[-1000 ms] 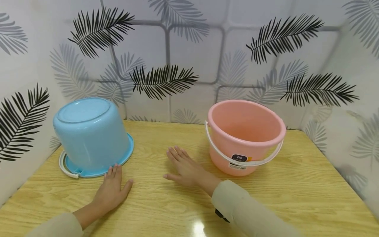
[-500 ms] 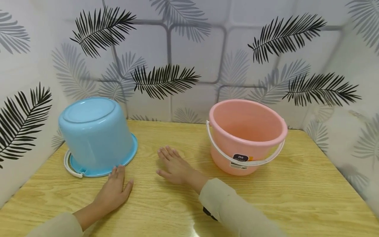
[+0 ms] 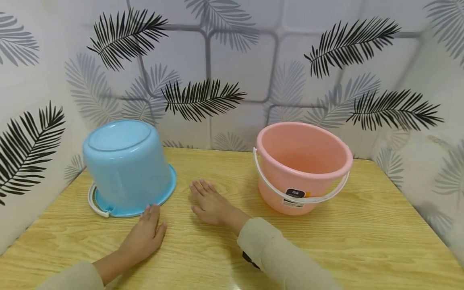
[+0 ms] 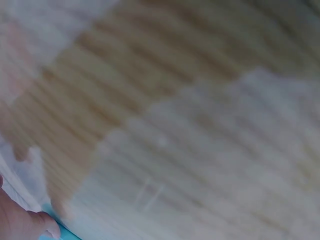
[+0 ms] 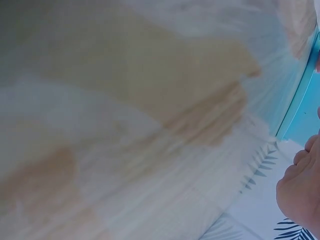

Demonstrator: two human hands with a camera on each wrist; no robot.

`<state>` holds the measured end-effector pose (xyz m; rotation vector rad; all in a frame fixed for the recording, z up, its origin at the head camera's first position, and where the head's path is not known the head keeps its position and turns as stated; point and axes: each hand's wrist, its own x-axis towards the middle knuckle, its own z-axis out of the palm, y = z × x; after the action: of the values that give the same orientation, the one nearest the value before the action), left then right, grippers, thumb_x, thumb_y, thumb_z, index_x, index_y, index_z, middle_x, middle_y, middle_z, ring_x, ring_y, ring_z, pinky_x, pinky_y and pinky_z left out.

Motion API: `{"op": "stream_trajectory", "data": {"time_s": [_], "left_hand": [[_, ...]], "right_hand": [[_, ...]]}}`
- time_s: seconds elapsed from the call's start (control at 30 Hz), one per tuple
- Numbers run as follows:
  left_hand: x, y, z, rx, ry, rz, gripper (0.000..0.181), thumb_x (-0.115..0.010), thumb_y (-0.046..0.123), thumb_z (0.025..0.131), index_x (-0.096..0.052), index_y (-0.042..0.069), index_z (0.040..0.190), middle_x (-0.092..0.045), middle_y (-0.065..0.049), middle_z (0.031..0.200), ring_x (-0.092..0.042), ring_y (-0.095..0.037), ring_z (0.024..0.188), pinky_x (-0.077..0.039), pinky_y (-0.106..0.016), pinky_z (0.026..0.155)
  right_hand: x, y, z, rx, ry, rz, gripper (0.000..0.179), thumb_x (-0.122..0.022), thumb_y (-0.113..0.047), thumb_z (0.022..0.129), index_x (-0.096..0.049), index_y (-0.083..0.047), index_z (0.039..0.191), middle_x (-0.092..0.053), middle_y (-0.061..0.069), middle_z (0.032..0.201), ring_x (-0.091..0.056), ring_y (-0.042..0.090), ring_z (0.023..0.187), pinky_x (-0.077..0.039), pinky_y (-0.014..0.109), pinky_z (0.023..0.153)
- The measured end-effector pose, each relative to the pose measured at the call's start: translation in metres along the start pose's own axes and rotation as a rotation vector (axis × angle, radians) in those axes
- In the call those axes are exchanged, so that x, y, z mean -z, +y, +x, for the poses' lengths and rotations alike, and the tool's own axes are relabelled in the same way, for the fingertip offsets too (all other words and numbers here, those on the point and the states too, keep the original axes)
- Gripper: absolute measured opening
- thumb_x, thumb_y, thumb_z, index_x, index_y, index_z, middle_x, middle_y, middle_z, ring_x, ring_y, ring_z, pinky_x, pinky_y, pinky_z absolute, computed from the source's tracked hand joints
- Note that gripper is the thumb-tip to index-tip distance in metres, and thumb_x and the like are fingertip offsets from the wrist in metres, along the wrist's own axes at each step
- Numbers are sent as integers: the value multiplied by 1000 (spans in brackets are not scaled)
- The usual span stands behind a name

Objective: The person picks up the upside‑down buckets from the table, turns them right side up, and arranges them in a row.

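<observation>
Over on the worktop (image 3: 362,237), the blue bucket (image 3: 127,171) sits upside down, the left hand (image 3: 141,237) touching its near rim with outstretched fingers. The right hand (image 3: 210,205), apart from the left, spreads flat between that and the upright pink bucket (image 3: 282,182).

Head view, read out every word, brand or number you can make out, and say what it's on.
Dark label on the pink bucket: white characters, too small to read; beneath, possibly "HOT SALE", blurred.
White sticker below that label: print too small to read.
Blue bucket: no writing visible.
</observation>
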<state>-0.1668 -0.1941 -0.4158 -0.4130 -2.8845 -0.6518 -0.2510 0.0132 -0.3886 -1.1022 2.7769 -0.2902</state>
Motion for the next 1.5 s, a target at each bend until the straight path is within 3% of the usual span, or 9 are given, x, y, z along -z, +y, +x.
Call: {"op": "stream_trajectory", "data": {"time_s": [0.63, 1.5], "left_hand": [[-8, 13, -4, -45, 6, -25, 52, -47, 15, 96, -33, -18, 134, -35, -37, 137, -30, -52, 129, -31, -61, 102], [-13, 35, -9, -110, -103, -117, 52, -47, 17, 96, -34, -13, 137, -35, -31, 141, -32, -44, 133, -31, -54, 106]], "right_hand": [[-1, -1, 8, -30, -44, 7, 60, -27, -35, 101, -6, -6, 149, -3, 9, 157, 3, 23, 145, -1, 38, 119], [4, 16, -1, -137, -100, 12, 58, -26, -34, 100, -12, -5, 149, -7, 10, 157, -2, 26, 146, -5, 38, 119]]}}
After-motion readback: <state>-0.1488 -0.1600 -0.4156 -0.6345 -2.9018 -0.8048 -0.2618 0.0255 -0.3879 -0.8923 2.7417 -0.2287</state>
